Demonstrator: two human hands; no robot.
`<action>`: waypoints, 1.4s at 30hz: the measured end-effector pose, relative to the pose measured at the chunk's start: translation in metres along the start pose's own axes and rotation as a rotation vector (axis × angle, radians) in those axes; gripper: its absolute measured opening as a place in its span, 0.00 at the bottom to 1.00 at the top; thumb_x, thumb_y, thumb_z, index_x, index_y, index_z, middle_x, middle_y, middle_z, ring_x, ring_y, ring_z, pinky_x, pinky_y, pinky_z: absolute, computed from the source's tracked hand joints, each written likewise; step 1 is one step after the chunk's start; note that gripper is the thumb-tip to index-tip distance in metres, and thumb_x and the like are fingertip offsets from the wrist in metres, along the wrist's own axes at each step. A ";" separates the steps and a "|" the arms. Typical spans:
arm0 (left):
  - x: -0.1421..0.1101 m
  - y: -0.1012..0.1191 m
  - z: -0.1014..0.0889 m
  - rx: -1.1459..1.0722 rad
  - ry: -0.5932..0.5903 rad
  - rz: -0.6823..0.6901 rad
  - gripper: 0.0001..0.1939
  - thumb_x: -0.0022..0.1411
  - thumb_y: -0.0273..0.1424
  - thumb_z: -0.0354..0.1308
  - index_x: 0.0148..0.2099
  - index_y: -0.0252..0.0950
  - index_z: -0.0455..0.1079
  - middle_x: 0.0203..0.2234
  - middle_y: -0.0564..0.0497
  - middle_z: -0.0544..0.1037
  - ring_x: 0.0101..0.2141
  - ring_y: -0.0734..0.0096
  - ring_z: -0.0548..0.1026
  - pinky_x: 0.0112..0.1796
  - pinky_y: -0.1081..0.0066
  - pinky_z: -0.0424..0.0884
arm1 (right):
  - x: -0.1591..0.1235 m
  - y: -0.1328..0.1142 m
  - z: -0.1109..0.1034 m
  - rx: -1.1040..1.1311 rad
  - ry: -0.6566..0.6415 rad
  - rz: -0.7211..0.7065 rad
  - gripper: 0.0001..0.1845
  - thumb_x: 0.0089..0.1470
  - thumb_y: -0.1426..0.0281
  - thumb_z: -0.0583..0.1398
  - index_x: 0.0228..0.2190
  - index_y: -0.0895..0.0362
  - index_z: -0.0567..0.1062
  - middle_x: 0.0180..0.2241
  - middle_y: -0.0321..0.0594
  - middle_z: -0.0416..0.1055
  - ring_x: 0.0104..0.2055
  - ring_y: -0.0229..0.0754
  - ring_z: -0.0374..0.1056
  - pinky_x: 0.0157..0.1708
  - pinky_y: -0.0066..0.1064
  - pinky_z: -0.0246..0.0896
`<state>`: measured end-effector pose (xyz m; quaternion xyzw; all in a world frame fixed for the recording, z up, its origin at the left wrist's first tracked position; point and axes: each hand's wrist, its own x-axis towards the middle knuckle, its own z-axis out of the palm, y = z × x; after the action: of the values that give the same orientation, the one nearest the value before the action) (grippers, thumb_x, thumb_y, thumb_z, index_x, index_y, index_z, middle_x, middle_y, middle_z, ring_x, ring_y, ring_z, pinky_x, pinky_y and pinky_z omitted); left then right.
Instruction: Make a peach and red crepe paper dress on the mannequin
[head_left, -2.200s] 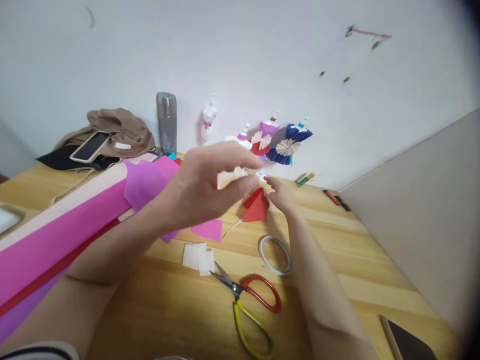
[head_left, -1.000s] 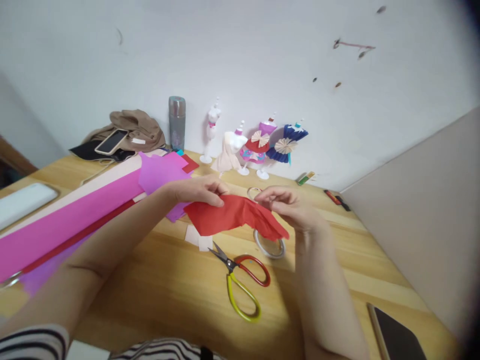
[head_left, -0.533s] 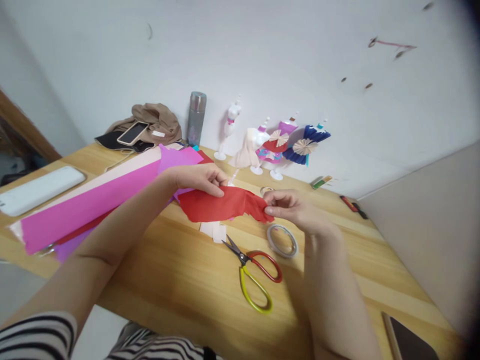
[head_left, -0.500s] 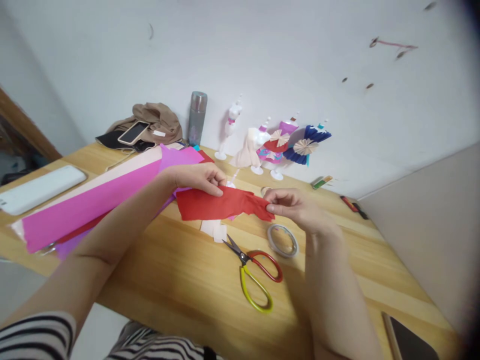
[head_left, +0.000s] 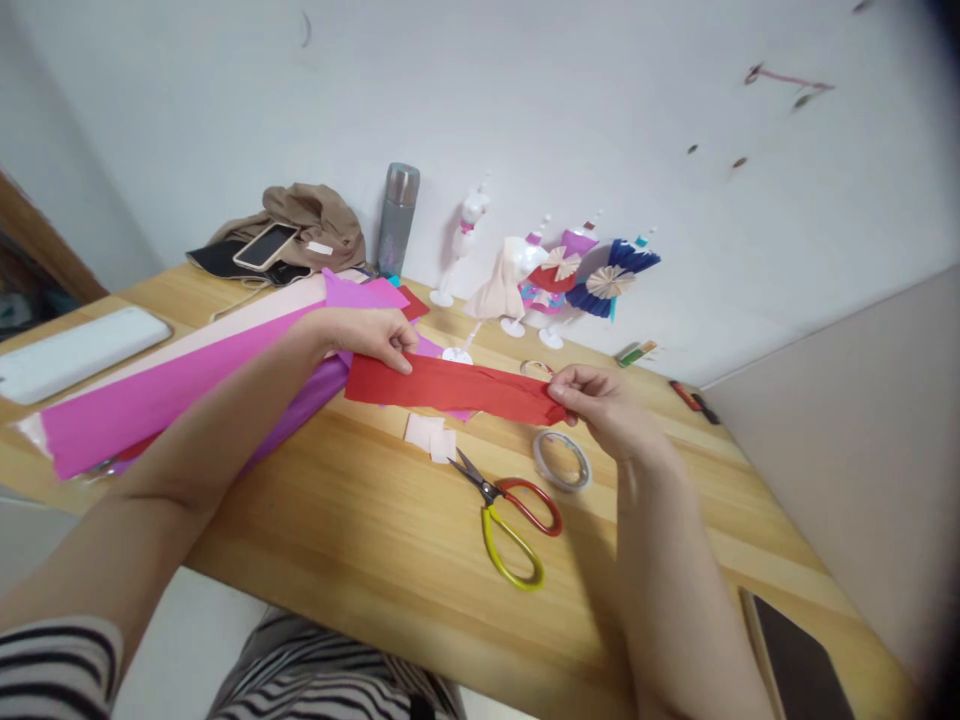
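Note:
A long red strip of crepe paper [head_left: 457,388] is stretched nearly flat above the table, creased toward its right end. My left hand [head_left: 373,337] pinches its upper edge near the left end. At the other end, my right hand [head_left: 589,400] grips the corner between thumb and fingers. Below the strip lie pale pink paper squares [head_left: 431,437], scissors with one red and one yellow handle [head_left: 491,492], blades slightly apart, and a roll of tape [head_left: 562,461]. Part of a magenta paper piece [head_left: 459,414] shows from behind the strip.
Long sheets of pink and purple paper [head_left: 187,385] lie on the left. Along the wall stand small dress forms [head_left: 517,265] in paper outfits and a grey flask [head_left: 397,222]. A phone [head_left: 265,246] rests by brown cloth [head_left: 319,220]; a white case [head_left: 82,353] lies far left.
The red paper was first folded on the table. Both hands picked it up, and it has since been pulled from a crumpled shape into a straighter strip as my hands moved apart.

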<state>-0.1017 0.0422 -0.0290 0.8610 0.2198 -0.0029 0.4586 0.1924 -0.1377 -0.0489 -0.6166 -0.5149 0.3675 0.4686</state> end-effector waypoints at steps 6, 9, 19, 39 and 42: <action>0.002 -0.002 0.002 -0.026 0.011 -0.018 0.12 0.45 0.37 0.69 0.23 0.35 0.72 0.17 0.54 0.73 0.21 0.73 0.68 0.24 0.73 0.56 | -0.002 0.005 -0.007 -0.030 -0.016 -0.004 0.21 0.39 0.51 0.72 0.20 0.53 0.74 0.18 0.33 0.66 0.20 0.34 0.59 0.20 0.30 0.55; 0.005 -0.007 -0.001 -0.005 0.005 0.041 0.10 0.45 0.34 0.69 0.24 0.36 0.73 0.17 0.55 0.72 0.20 0.75 0.66 0.23 0.74 0.56 | 0.000 0.010 -0.007 0.026 0.012 0.019 0.20 0.38 0.54 0.73 0.21 0.53 0.73 0.21 0.33 0.68 0.23 0.35 0.63 0.24 0.29 0.60; 0.008 -0.016 0.001 -0.161 0.021 0.056 0.10 0.45 0.35 0.71 0.27 0.34 0.76 0.21 0.52 0.76 0.24 0.73 0.71 0.27 0.74 0.62 | 0.009 0.018 -0.007 0.207 0.148 0.028 0.17 0.31 0.63 0.75 0.21 0.52 0.74 0.21 0.32 0.70 0.23 0.36 0.65 0.24 0.30 0.64; 0.013 -0.018 0.008 -0.836 0.648 0.010 0.04 0.56 0.19 0.62 0.32 0.30 0.72 0.24 0.50 0.77 0.26 0.74 0.75 0.43 0.65 0.70 | 0.008 0.022 0.010 0.058 0.069 0.082 0.18 0.33 0.56 0.75 0.25 0.52 0.79 0.23 0.35 0.74 0.22 0.36 0.67 0.24 0.30 0.69; 0.013 -0.018 0.008 -0.852 0.677 0.036 0.05 0.57 0.19 0.61 0.31 0.30 0.71 0.23 0.51 0.77 0.25 0.74 0.75 0.42 0.65 0.70 | 0.008 0.023 0.013 0.034 0.041 0.077 0.20 0.35 0.53 0.74 0.27 0.52 0.79 0.24 0.36 0.75 0.24 0.37 0.68 0.25 0.32 0.69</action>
<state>-0.0949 0.0492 -0.0508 0.5553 0.3219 0.3718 0.6706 0.1888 -0.1282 -0.0739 -0.6351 -0.4748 0.3814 0.4751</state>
